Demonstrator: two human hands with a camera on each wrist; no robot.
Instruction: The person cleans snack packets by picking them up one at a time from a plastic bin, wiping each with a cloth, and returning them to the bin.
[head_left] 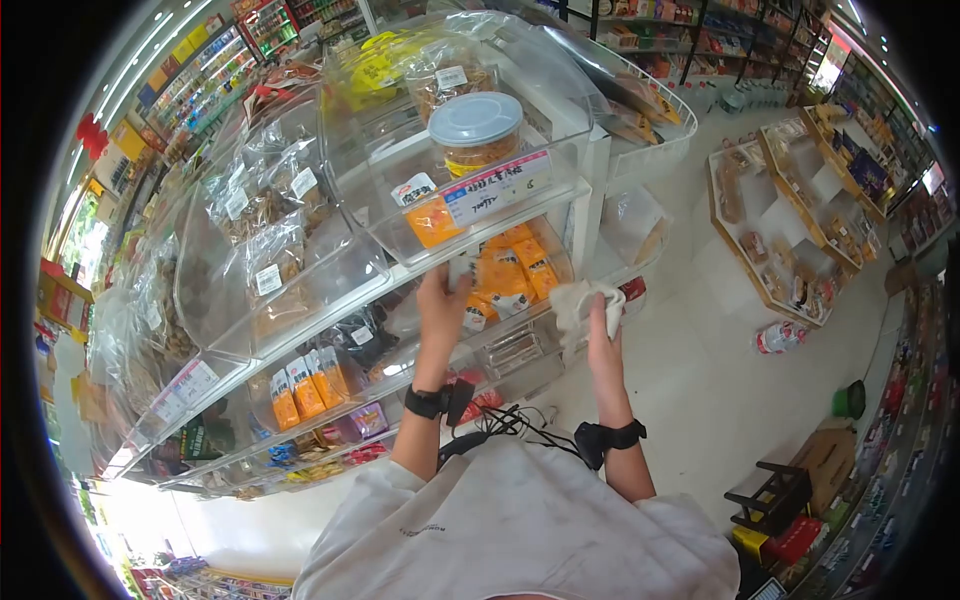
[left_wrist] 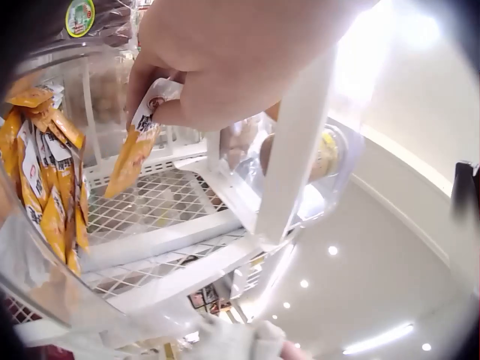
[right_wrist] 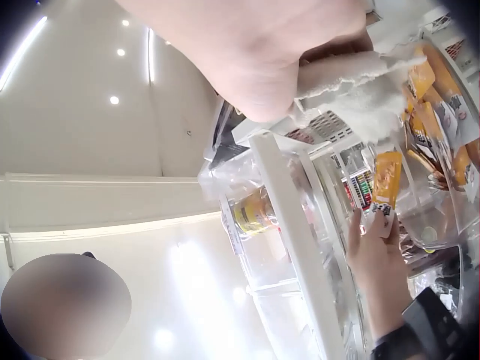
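Note:
My left hand (head_left: 440, 312) pinches the white end of an orange-and-white snack packet (left_wrist: 133, 161) between thumb and fingers. In the left wrist view the packet hangs over the white mesh shelf (left_wrist: 161, 202), apart from a bunch of similar orange packets (left_wrist: 52, 169) in a clear bin. Those packets fill the bin under the upper shelf in the head view too. My right hand (head_left: 604, 345), to the right of that bin, grips a crumpled white cloth (right_wrist: 360, 96). Part of the cloth droops from the fingers near the bin's corner.
Above my left hand, a clear upper bin holds a lidded tub (head_left: 475, 135) and bagged snacks (head_left: 275, 255). A price label (head_left: 497, 187) fronts it. More orange packets (head_left: 308, 385) stand on the lower tier. Wooden display bins (head_left: 790, 215) stand across the aisle at right.

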